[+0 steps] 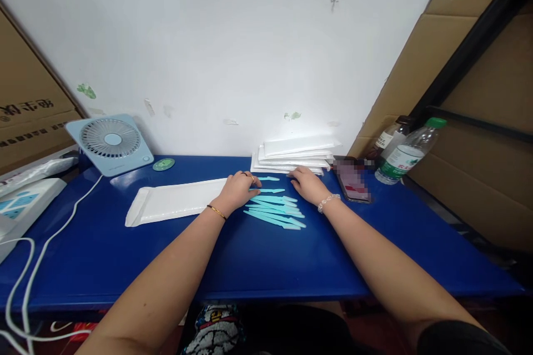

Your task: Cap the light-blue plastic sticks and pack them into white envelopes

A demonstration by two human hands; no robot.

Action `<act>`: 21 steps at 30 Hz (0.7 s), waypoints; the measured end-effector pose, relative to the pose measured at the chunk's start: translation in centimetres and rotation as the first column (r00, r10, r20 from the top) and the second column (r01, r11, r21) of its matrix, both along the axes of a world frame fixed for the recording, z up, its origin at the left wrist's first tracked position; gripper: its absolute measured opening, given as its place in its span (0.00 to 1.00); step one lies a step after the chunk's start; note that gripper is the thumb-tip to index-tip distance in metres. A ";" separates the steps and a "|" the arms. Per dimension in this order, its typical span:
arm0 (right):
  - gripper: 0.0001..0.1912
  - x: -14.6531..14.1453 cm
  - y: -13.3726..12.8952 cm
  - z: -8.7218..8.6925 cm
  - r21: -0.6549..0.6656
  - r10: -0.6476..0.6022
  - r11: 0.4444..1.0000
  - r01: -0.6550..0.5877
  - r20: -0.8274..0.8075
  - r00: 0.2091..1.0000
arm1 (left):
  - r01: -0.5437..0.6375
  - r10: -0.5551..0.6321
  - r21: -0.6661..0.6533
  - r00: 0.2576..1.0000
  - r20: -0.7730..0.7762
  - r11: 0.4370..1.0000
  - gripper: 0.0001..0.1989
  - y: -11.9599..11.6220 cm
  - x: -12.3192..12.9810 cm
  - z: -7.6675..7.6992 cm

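Light-blue eyebrow razors (275, 212), several of them, lie in a loose fan on the blue table, blades toward the right. My left hand (238, 193) rests at the handle end of the upper ones, its fingers bent around one eyebrow razor (272, 191) whose handle is hidden under them. Just beyond it, another razor (270, 178) pokes out by the fingertips. Beneath and left of that hand lies a white padded envelope (175, 202). My right hand (307, 184) is open and holds nothing, its fingers near the front of a stack of white padded envelopes (297, 150).
A phone (353, 180) and two bottles (406, 155) stand at the right. Left are a light-blue fan (112, 141), a green disc (164, 165) and a power strip (31, 199) with white cables. Cardboard flanks the blue table (266, 266); a white wall is behind.
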State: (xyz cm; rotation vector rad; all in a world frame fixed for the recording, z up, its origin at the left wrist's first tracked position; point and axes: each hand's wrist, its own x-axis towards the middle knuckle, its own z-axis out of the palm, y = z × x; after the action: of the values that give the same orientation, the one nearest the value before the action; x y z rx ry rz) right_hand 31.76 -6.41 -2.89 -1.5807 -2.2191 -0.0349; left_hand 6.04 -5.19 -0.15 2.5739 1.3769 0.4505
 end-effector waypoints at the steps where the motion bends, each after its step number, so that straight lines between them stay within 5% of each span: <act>1: 0.11 -0.1 0.0 0.0 -0.015 -0.021 1.000 0.021 0.017 1.000 | 0.014 -0.014 -0.006 1.000 -0.013 1.000 0.08 0.0 0.0 0.0; 9: 0.09 0.2 -1.1 1.1 -0.017 -0.036 0.999 0.039 0.124 0.992 | 0.017 -0.018 -0.010 0.999 -0.047 1.000 0.08 0.2 0.2 -0.1; 13: 0.08 0.5 -1.4 1.4 -0.115 -0.013 0.993 -0.010 -0.196 0.981 | -0.013 0.013 -0.003 0.999 -0.042 1.000 0.08 0.3 0.1 -0.2; 16: 0.08 0.8 -1.5 1.4 -0.180 -0.008 0.980 -0.087 -0.466 0.885 | -0.022 0.021 -0.009 0.999 -0.027 1.000 0.07 0.4 0.0 -0.3; 21: 0.15 0.8 -1.7 1.4 -0.283 -0.035 0.932 -0.225 -0.690 0.723 | -0.013 0.015 -0.056 0.999 0.038 0.998 0.06 0.4 -0.1 -0.3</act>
State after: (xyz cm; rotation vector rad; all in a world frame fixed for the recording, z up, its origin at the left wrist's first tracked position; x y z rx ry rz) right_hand 32.52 -8.13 -1.52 -1.3176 -1.7381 0.8899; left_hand 5.94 -4.76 -0.47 2.5002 1.3757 0.4546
